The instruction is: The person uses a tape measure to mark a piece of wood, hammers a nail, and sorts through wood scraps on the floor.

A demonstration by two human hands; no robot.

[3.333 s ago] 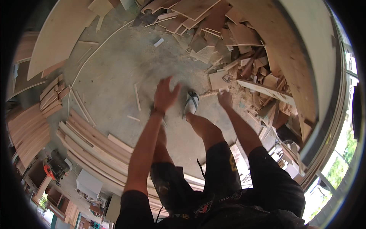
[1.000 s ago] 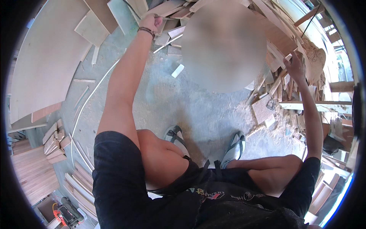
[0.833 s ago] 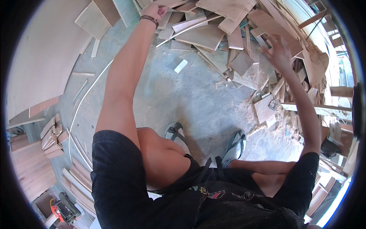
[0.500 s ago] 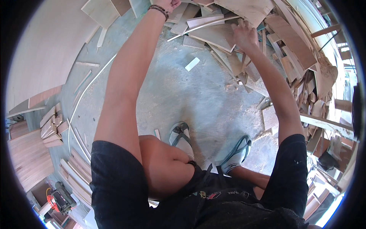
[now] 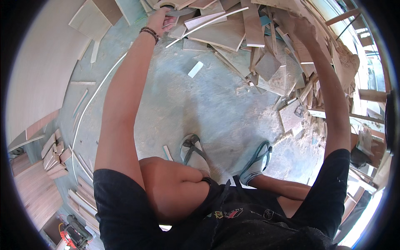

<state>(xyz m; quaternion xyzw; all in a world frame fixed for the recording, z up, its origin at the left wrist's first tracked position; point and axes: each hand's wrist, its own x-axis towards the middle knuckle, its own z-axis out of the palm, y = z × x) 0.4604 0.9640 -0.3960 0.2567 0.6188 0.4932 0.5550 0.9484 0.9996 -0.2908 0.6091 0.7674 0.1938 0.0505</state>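
Note:
My left hand (image 5: 160,21), with dark bracelets at the wrist, is at the top of the view with its fingers curled. Beside the fingers is a flat grey curved strip (image 5: 180,12); what the fingers hold is not clear. On the right, my right hand (image 5: 303,30) is closed at the edge of a light brown wooden board (image 5: 283,5), above the scrap heap. The fingertips there are partly hidden. Between my hands lie stacked plywood offcuts (image 5: 221,32), a thin pale strip (image 5: 208,21) and a long narrow board (image 5: 252,25).
A small white block (image 5: 195,69) lies on the dusty grey floor (image 5: 166,100). Large panels (image 5: 37,54) lean at the left, near short wood blocks (image 5: 54,156) and a power tool (image 5: 75,233). More scraps and sawdust (image 5: 298,121) spread at the right, by my sandalled feet.
My right hand has moved right and closed at the board, which has shifted right, uncovering offcuts below. My left hand has come lower and further left in view. The whole view has shifted slightly.

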